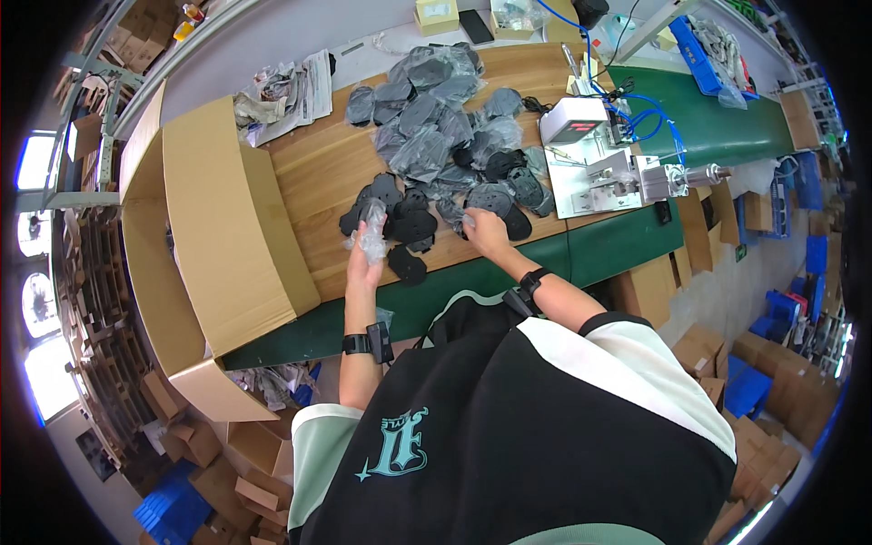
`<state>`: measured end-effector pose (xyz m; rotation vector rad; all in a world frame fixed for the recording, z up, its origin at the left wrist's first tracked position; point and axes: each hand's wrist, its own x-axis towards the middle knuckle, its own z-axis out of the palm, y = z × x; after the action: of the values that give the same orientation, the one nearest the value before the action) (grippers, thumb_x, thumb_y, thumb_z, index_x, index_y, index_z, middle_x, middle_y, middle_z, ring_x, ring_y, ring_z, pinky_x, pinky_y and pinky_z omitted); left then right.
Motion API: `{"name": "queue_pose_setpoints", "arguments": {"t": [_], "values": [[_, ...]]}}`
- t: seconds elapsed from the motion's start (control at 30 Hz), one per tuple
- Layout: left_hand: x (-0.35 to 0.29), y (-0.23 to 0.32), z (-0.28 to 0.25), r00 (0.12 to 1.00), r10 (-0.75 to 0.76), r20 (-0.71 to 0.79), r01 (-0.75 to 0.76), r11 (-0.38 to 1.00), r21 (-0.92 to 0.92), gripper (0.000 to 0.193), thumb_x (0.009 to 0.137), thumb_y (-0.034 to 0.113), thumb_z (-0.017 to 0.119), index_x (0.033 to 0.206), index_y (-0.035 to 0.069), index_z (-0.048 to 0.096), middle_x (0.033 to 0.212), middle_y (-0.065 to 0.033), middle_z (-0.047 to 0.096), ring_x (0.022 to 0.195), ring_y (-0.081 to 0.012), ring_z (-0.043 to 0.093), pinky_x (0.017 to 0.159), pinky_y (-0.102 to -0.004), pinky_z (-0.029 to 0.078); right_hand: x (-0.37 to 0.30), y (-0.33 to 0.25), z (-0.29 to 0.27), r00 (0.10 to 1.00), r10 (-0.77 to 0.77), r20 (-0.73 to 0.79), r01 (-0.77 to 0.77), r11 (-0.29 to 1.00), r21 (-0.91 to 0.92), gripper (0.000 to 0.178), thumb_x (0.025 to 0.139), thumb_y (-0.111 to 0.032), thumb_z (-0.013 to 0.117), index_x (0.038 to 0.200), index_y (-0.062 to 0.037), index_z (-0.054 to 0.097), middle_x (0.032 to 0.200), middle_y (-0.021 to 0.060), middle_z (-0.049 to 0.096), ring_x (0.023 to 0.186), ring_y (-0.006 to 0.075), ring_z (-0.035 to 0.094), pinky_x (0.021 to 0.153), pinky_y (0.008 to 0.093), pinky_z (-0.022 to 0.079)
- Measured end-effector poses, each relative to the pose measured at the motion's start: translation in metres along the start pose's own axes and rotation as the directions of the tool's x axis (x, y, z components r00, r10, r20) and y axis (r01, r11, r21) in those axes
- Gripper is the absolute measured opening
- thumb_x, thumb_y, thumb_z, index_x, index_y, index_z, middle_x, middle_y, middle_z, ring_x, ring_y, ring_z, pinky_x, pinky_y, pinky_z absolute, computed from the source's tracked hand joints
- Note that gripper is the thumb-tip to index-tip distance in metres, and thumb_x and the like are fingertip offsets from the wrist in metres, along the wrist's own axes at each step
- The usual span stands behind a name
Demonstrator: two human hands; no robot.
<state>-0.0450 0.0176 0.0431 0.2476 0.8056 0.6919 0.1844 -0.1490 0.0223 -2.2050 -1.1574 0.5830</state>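
Observation:
My left hand [364, 265] is closed around a crumpled clear plastic bag [372, 234], just beside a loose pile of dark rounded flat parts [413, 223]. One more dark flat part [407, 265] lies nearer the table's front edge. To the right, my right hand [489, 234] has its fingers pinched together at the edge of some dark parts and plastic film. What lies between those fingertips is too small to make out. A dark part with holes [490, 198] sits just beyond them. Farther back is a heap of similar parts wrapped in clear plastic [427, 118].
An open cardboard box [227, 227] stands at the left. A metal bench fixture [627, 177] with a white display box [574, 120] and blue air hoses occupies the right side. Folded newspapers [295, 95] lie back left. A blue tray [704, 59] is back right.

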Motion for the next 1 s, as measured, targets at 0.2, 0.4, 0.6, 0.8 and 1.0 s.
{"name": "queue_pose_setpoints", "arguments": {"t": [0.2,0.4,0.6,0.8,1.0], "values": [[-0.008,-0.018,0.005,0.981,0.109,-0.157,-0.074,0.974,0.216,0.041,0.099,0.015,0.055,0.14,0.011,0.049,0.119,-0.0149,0.061,0.104,-0.0256,0.063,0.087,-0.0345,0.055,-0.014,0.023,-0.012,0.985,0.164,0.045,-0.169,0.917,0.362,0.03,0.09,-0.023,0.065,0.109,0.0012,0.067,0.093,0.0169,0.071,0.083,0.0307,0.069,0.077,0.038,0.052],[-0.026,-0.052,0.034,0.971,0.106,0.214,-0.238,0.518,0.822,0.049,0.096,0.035,0.066,0.135,0.008,0.055,0.123,-0.0075,0.06,0.108,-0.0153,0.057,0.089,-0.0313,0.048,-0.038,0.013,-0.024,0.849,0.117,0.515,-0.47,0.609,0.638,0.02,0.1,-0.024,0.057,0.112,-0.0101,0.066,0.082,-0.0077,0.058,0.069,0.0033,0.049,0.062,0.0226,0.041],[-0.031,-0.047,0.03,1.0,-0.017,-0.006,0.016,0.673,0.74,0.036,0.094,0.035,0.07,0.113,0.005,0.066,0.095,0.0004,0.067,0.079,-0.0099,0.06,0.07,-0.0277,0.048,-0.041,0.008,-0.034,0.833,0.141,0.535,-0.533,0.462,0.708,0.028,0.099,-0.027,0.058,0.119,-0.0091,0.067,0.091,-0.0056,0.066,0.065,0.004,0.047,0.059,0.0222,0.041],[-0.016,0.007,0.031,0.898,0.44,-0.007,-0.329,0.683,0.652,0.031,0.096,0.03,0.067,0.109,0.002,0.069,0.09,0.0003,0.066,0.077,-0.0081,0.058,0.068,-0.0253,0.046,0.001,0.059,-0.03,0.961,0.271,0.051,-0.255,0.804,0.537,0.033,0.086,-0.023,0.072,0.115,-0.0074,0.069,0.101,0.0071,0.072,0.09,0.018,0.065,0.08,0.0312,0.051],[-0.013,0.028,0.052,0.785,0.615,0.067,-0.49,0.552,0.675,0.029,0.098,0.028,0.063,0.099,-0.001,0.068,0.09,-0.0015,0.066,0.078,-0.0088,0.058,0.071,-0.0249,0.046,0.041,0.032,-0.026,0.994,-0.017,-0.107,0.028,0.995,0.098,0.044,0.08,-0.022,0.075,0.121,-0.0108,0.063,0.115,0.016,0.062,0.103,0.035,0.064,0.088,0.0425,0.051]]}}
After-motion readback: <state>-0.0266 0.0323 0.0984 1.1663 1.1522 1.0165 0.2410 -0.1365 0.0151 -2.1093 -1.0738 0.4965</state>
